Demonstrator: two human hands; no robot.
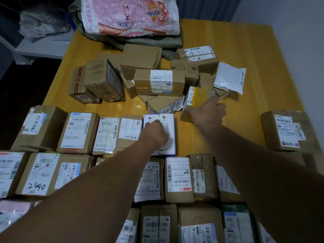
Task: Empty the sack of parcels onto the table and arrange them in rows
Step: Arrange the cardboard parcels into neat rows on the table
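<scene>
Rows of brown parcels (77, 132) with white labels fill the near half of the yellow table (245, 67). My left hand (154, 131) rests with curled fingers on a white-labelled, blue-edged parcel (169, 134) at the right end of the far row. My right hand (208, 111) grips a tilted brown parcel with yellow tape (196, 100) at the near edge of a loose pile of parcels (157, 81) in the table's middle. A pink and white sack (129, 14) lies slumped on a green sack (168, 42) at the far edge.
A white padded envelope (229, 78) lies at the pile's right side. One brown parcel (284, 130) sits alone near the right edge. Bare yellow tabletop shows between it and my right hand. A white shelf with a plastic bag (42, 28) stands left of the table.
</scene>
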